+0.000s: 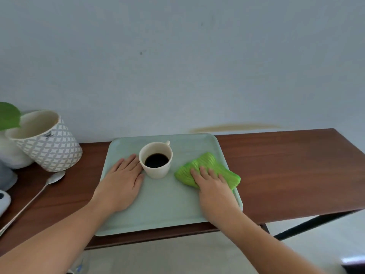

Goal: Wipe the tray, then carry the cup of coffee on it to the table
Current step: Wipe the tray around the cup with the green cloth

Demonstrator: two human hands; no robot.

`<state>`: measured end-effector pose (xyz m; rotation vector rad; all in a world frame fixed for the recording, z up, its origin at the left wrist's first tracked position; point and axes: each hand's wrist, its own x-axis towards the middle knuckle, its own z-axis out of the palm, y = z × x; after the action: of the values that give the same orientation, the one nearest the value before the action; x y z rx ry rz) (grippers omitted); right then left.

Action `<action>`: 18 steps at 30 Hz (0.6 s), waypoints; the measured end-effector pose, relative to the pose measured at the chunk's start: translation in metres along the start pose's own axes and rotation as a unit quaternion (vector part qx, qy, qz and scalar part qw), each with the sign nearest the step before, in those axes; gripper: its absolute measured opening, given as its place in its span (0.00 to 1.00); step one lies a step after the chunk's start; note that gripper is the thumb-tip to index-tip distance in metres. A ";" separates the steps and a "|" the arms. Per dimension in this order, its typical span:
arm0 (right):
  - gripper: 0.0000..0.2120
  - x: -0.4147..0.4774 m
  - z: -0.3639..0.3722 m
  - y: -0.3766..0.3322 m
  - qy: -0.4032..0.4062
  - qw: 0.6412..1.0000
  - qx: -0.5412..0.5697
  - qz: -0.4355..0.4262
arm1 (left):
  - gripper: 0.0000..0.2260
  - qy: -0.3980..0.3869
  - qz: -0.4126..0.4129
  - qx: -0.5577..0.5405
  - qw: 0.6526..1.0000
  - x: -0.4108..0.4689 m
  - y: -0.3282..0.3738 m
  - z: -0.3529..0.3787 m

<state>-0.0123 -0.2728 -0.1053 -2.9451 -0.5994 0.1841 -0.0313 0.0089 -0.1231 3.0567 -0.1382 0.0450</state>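
Both hands are down on the tray: the left hand (121, 184) lies flat and open, palm down, fingers together, its fingertips right beside the cup. The right hand (214, 189) is spread open too, palm pressing on the cloth, gripping nothing, only bearing down on it.

Under both hands runs the long dark brown wooden table (286, 171), set against a pale wall beyond the fingertips. A black metal leg shows below its edge, out past the right forearm.

On it sits the pale mint-green rectangular plastic tray (167, 210), rounded at the corners, carrying both hands; its near edge reaches close to the table's front edge, between the two wrists.

Out to the left of the left hand, well off the tray, a white ceramic pot with a grey diamond pattern (49, 147) leans tilted, a green leaf at the frame edge beside it.

Under the right hand's fingers, the bright green ribbed microfibre cloth (209, 165) lies bunched on the tray's right side, sticking out beyond the fingertips and to the right.

Between the two hands stands the cream ceramic cup of black coffee (156, 160), upright on the tray, handle pointing away, just touching or nearly touching the left fingers; I cannot tell which.

Left of the left forearm, a long silver metal spoon (39, 191) lies on the bare wood.
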 end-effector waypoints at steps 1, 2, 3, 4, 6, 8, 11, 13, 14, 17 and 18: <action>0.30 -0.017 -0.003 0.001 -0.006 0.999 0.046 -0.001 | 0.29 0.000 0.000 -0.001 1.000 0.000 0.000 0.000; 0.25 -0.031 -0.010 0.002 -0.002 0.992 0.122 0.015 | 0.29 -0.002 0.001 -0.003 1.000 0.000 0.001 0.000; 0.19 -0.040 -0.021 0.001 0.006 0.975 0.218 0.052 | 0.30 -0.003 0.002 -0.007 1.000 -0.001 0.001 0.000; 0.15 -0.042 -0.033 0.002 0.010 0.940 0.327 0.098 | 0.30 -0.001 0.002 -0.011 1.000 -0.001 0.001 -0.001; 0.11 -0.029 -0.057 0.014 0.026 0.779 0.594 0.201 | 0.30 0.002 0.002 -0.009 1.000 -0.001 0.002 -0.002; 0.12 -0.006 -0.072 0.038 0.045 0.561 0.782 0.268 | 0.31 0.003 0.002 0.004 1.000 -0.001 0.002 -0.001; 0.12 0.027 -0.080 0.078 0.102 0.419 0.853 0.294 | 0.30 0.003 0.000 0.004 1.000 -0.001 0.001 0.000; 0.15 0.042 -0.073 0.101 0.131 0.398 0.853 0.312 | 0.30 0.004 -0.002 0.002 1.000 0.000 0.001 0.000; 0.15 0.047 -0.068 0.111 0.135 0.412 0.841 0.324 | 0.30 0.003 -0.002 0.006 1.000 0.000 0.001 0.000; 0.16 0.051 -0.051 0.132 0.144 0.555 0.734 0.365 | 0.29 0.003 -0.001 0.012 1.000 -0.001 0.001 0.000; 0.14 0.051 -0.046 0.137 0.159 0.622 0.671 0.371 | 0.29 0.003 -0.001 0.011 1.000 -0.001 0.001 0.000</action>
<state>0.0928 -0.3823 -0.0852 -1.4376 0.6455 0.0884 -0.0320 0.0082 -0.1226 3.0775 -0.1352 0.0574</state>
